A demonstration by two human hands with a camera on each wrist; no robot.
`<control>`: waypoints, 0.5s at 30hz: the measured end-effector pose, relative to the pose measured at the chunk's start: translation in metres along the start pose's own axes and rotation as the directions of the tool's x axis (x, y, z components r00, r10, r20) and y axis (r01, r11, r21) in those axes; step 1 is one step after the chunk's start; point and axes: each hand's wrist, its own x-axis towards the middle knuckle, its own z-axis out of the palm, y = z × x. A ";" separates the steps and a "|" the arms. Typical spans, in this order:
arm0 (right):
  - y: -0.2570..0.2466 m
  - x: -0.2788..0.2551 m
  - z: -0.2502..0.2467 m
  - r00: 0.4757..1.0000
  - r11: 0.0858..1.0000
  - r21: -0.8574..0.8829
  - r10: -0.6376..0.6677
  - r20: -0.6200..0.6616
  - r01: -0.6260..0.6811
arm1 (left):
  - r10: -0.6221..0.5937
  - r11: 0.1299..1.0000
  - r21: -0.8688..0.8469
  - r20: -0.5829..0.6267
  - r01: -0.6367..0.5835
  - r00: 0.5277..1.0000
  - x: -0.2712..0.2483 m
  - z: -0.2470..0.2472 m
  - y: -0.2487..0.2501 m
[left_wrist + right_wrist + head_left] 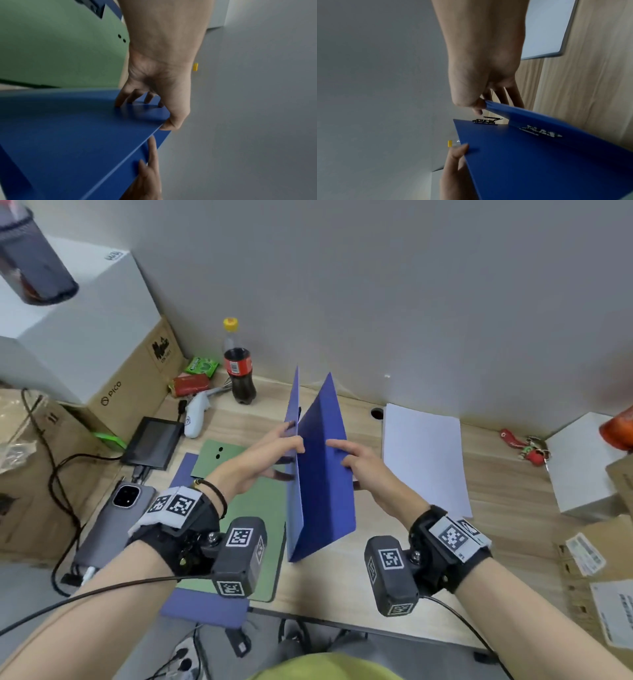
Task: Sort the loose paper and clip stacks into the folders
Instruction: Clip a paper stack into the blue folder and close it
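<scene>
A blue folder (pixel 320 474) stands on its spine at the middle of the desk, its two covers spread in a V. My left hand (pixel 274 450) pinches the left cover (pixel 85 128) near its top edge, thumb on one side and fingers on the other. My right hand (pixel 356 463) pinches the right cover (pixel 547 155) the same way. Two metal clips (pixel 485 120) show on the folder's inner faces. A stack of white paper (pixel 424 453) lies flat to the right. A green folder (pixel 253 508) lies flat to the left, on another blue folder (pixel 205 604).
A cola bottle (pixel 238 364) stands behind the folder by the wall. A phone (pixel 113 518), a small screen (pixel 154 441), a white controller (pixel 197 412) and cardboard boxes (pixel 130 378) crowd the left. A white box (pixel 585 463) and keys (pixel 527 446) sit right.
</scene>
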 end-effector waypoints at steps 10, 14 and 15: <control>0.042 0.006 -0.007 0.970 0.984 0.174 0.016 -0.242 0.027 | -0.069 0.992 0.046 -0.579 0.117 0.813 -0.001 -0.113 -0.060; 0.070 -0.001 -0.017 0.953 0.979 0.204 0.085 -0.291 -0.025 | -0.043 0.900 0.306 -0.646 0.311 0.762 0.007 -0.113 -0.097; 0.077 -0.004 -0.020 0.943 0.976 0.210 0.130 -0.307 -0.066 | 0.008 0.811 0.435 -0.676 0.391 0.737 0.010 -0.108 -0.106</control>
